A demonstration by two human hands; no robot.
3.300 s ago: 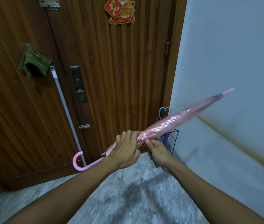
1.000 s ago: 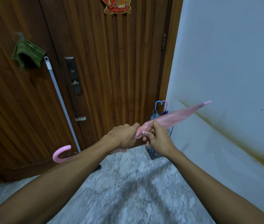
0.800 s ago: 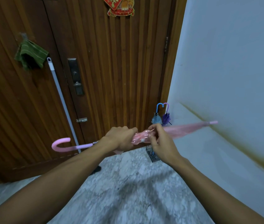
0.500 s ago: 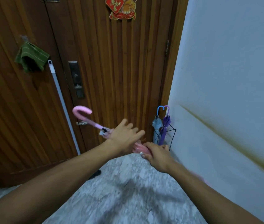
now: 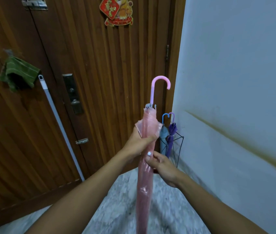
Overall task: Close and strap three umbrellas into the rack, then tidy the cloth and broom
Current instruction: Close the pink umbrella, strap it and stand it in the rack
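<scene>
Pink umbrella (image 5: pixel 144 174) now swung upright, handle up, from near-horizontal a second ago. Left hand (image 5: pixel 139 142) grips folds; right hand (image 5: pixel 161 163) just below pinches strap. Rack (image 5: pixel 177 146) beyond right hand; insertion likely next.

Left grip (image 5: pixel 139 143) clasping pink umbrella (image 5: pixel 144 174), right grip (image 5: pixel 163 168) pinching below

A home entryway is shown: a ribbed wooden door (image 5: pixel 108 81) fitted with a metal lock plate (image 5: pixel 73 93) and decorated with a red festive ornament (image 5: pixel 116 10). A wire umbrella rack (image 5: pixel 176 147) is set in the corner on marble-patterned flooring (image 5: pixel 122 208), and a green cloth (image 5: pixel 18 73) is hung beside a broom handle (image 5: pixel 57 122).
</scene>
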